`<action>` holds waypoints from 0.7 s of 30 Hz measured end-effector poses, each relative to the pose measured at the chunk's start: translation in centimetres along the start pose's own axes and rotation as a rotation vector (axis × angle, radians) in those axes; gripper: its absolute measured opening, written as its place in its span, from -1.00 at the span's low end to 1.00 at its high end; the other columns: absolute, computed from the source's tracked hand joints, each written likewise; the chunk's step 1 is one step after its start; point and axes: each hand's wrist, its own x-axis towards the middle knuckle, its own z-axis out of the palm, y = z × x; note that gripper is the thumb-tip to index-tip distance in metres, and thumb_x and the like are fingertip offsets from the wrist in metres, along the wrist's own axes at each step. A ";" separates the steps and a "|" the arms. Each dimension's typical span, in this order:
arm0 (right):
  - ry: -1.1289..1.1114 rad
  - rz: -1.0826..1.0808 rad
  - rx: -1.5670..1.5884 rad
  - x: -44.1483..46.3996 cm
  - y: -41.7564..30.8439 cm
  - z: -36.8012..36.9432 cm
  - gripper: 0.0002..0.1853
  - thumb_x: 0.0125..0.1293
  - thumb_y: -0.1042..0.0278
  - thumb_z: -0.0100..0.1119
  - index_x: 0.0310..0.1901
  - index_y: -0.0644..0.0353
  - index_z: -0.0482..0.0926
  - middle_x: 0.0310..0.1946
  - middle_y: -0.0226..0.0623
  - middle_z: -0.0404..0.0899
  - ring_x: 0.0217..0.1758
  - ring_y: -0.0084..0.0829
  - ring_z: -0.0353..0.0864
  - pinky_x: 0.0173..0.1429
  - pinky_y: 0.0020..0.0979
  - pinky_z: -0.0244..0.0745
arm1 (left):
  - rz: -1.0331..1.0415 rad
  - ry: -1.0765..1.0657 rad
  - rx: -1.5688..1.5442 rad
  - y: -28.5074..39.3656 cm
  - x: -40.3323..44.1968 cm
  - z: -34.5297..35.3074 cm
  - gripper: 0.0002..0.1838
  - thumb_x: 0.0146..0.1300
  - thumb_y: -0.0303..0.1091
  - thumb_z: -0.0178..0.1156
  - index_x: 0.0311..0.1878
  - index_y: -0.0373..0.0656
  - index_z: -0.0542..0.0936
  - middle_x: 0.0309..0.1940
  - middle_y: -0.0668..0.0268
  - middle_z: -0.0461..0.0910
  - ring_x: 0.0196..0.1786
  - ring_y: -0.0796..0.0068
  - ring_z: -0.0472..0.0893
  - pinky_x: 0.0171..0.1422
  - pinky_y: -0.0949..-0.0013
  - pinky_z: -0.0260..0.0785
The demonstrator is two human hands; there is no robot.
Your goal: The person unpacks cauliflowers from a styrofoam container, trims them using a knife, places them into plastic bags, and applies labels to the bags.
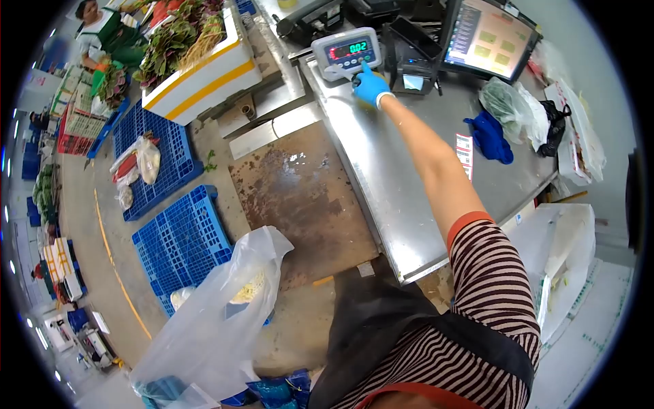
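Observation:
My right hand (372, 88), in a blue glove, reaches to the weighing scale display (346, 53) on the metal counter. Its index finger is stretched out to the buttons under the lit digits. The other fingers are closed round the dark handle of what looks like a small knife (340, 72), its pale blade pointing left across the display's lower edge. I do not make out my left hand. On my left a large clear plastic bag (211, 320) stands up, with pale yellowish pieces (249, 289) showing at its side.
The metal counter (402, 198) bears a monitor (487, 41), a label printer (414, 65), a label strip (464, 155), a blue cloth (490, 136) and plastic bags (504, 105). Blue pallets (180, 238) lie left of a stained platform (300, 204). A foam box (204, 78) holds leafy greens. A person (112, 37) stands beyond.

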 end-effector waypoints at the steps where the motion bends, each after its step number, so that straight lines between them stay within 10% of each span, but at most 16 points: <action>1: 0.015 0.009 0.018 0.7 0.3 0.3 -0.55 0.19 0.22 0.09 0.14 -0.01 0.59 0.53 0.02 0.00 0.14 0.08 0.59 0.34 -0.14 0.40 | -0.072 0.105 -0.001 -0.7 0.2 -0.6 -0.34 0.37 0.14 0.10 0.27 -0.27 0.49 0.26 0.10 0.47 0.17 0.05 0.51 0.29 0.00 0.36; 7: -0.125 0.162 0.105 2.8 -0.3 -1.1 -0.07 0.14 0.20 0.20 0.52 0.24 0.02 0.29 0.19 0.42 0.27 0.06 0.52 0.35 -0.17 0.40 | -0.162 0.219 -0.067 -2.8 2.0 -0.5 -0.53 0.44 -0.19 -0.06 0.23 -0.33 0.51 0.16 0.21 0.57 0.07 0.25 0.60 0.14 0.20 0.47; 9: -0.063 0.117 0.295 2.6 0.2 -1.7 -0.10 0.14 0.25 0.24 0.50 0.24 0.07 0.10 0.12 0.59 0.07 -0.07 0.65 0.20 -0.24 0.49 | -0.149 0.161 0.004 -3.1 2.5 1.0 -0.56 0.45 -0.19 -0.06 0.19 -0.30 0.54 0.08 0.25 0.60 -0.02 0.37 0.61 0.01 0.31 0.47; 11: -0.149 0.301 0.758 1.3 -1.6 -4.3 -0.49 0.23 0.36 0.20 0.24 0.24 0.46 -0.41 -0.31 0.52 -0.37 -0.48 0.52 -0.39 -0.40 0.49 | -0.300 -0.298 -0.581 -1.9 4.8 4.6 -0.59 0.45 -0.19 -0.06 0.14 -0.29 0.56 -0.09 0.29 0.62 -0.23 0.52 0.53 -0.19 0.41 0.38; 12: -0.099 0.234 0.748 1.9 -0.4 -2.6 -0.52 0.24 0.31 0.24 0.19 0.24 0.50 -0.40 -0.34 0.53 -0.38 -0.48 0.52 -0.38 -0.39 0.51 | -0.362 -0.338 -0.724 -0.9 5.6 7.1 -0.60 0.46 -0.19 -0.07 0.12 -0.28 0.56 -0.18 0.32 0.62 -0.34 0.59 0.48 -0.29 0.46 0.32; 14: -0.152 0.108 0.784 0.1 -1.9 -1.3 -0.45 0.22 0.18 0.34 0.20 0.24 0.50 -0.23 -0.28 0.57 -0.27 -0.41 0.57 -0.21 -0.36 0.57 | -0.407 0.318 -0.409 2.0 4.5 13.1 -0.59 0.48 -0.18 -0.11 0.08 -0.32 0.55 -0.40 0.37 0.56 -0.57 0.69 0.32 -0.55 0.52 0.15; 17: -0.343 -0.283 0.790 -11.9 -13.5 -4.0 -0.16 0.14 0.01 0.44 0.38 0.24 0.32 0.26 -0.08 0.41 0.13 -0.20 0.56 0.22 -0.29 0.49 | -0.426 -0.681 -0.993 -2.6 7.7 11.6 -0.72 0.44 -0.24 -0.06 -0.08 -0.24 0.53 -0.58 0.48 0.30 -0.61 0.64 0.20 -0.59 0.48 0.02; 18: -0.374 -0.454 0.762 -15.2 -16.4 -3.3 -0.07 0.12 -0.03 0.45 0.43 0.23 0.24 0.39 -0.03 0.29 0.26 -0.14 0.52 0.33 -0.28 0.43 | -0.483 -0.746 -0.935 -1.7 7.8 12.6 -0.67 0.43 -0.16 -0.01 -0.02 -0.18 0.62 -0.31 0.48 0.61 -0.44 0.64 0.43 -0.36 0.48 0.23; 19: -0.379 -0.644 0.687 -17.4 -18.3 -1.6 -0.01 0.13 -0.06 0.43 0.48 0.20 0.16 0.48 0.00 0.17 0.37 -0.09 0.44 0.38 -0.26 0.39 | -0.493 -0.492 -0.849 -1.3 7.4 14.1 -0.75 0.44 -0.22 -0.06 -0.10 -0.19 0.52 -0.57 0.49 0.34 -0.58 0.60 0.27 -0.50 0.48 0.13; 21: -0.223 -0.686 0.510 -20.3 -22.6 1.8 -0.13 0.18 -0.07 0.35 0.47 0.04 0.20 0.40 -0.03 0.31 0.24 0.02 0.53 0.29 -0.19 0.47 | -0.514 0.190 -0.665 3.4 4.7 19.9 -0.70 0.43 -0.17 -0.04 -0.08 -0.20 0.54 -0.47 0.44 0.51 -0.46 0.59 0.47 -0.38 0.52 0.33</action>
